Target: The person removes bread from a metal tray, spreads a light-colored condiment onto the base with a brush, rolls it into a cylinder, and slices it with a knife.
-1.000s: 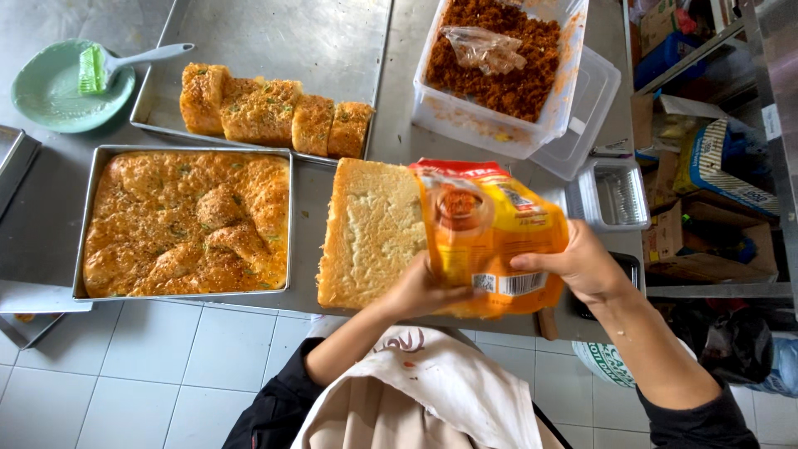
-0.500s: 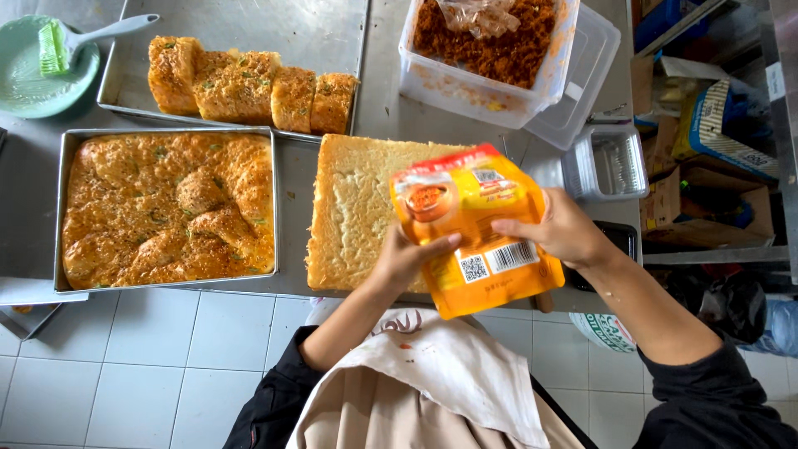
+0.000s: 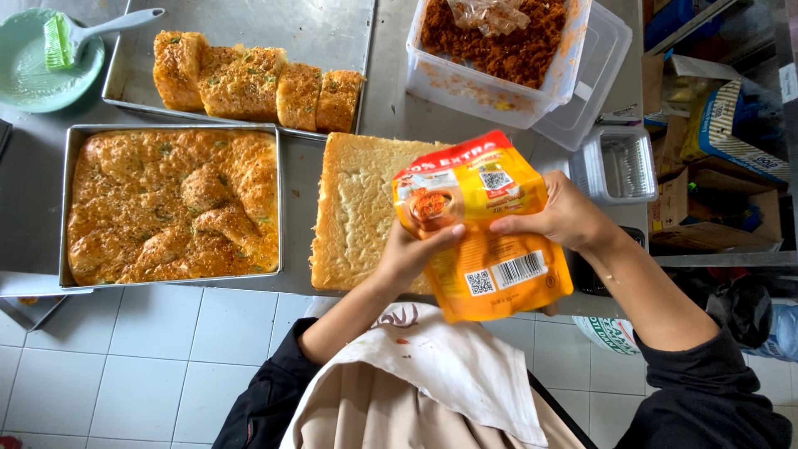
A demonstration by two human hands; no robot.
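An orange-yellow sauce pouch (image 3: 486, 233) with a red top edge is held in both hands above the steel table's front edge. My left hand (image 3: 413, 252) grips its left side, thumb across the front. My right hand (image 3: 564, 214) holds its right side, fingers pinching near the middle. Just behind the pouch lies a flat slab of pale bread (image 3: 356, 208), partly hidden by the pouch and my left hand.
A square pan of golden baked bread (image 3: 170, 204) sits at left. Behind it a metal tray (image 3: 316, 33) carries cut bread pieces (image 3: 253, 83). A tub of brown shredded filling (image 3: 495, 50), a green plate with brush (image 3: 50, 54) and small clear containers (image 3: 619, 166) surround them.
The pouch has tilted and dropped lower in my hands, its back face turned up. My left thumb has slid onto its front.
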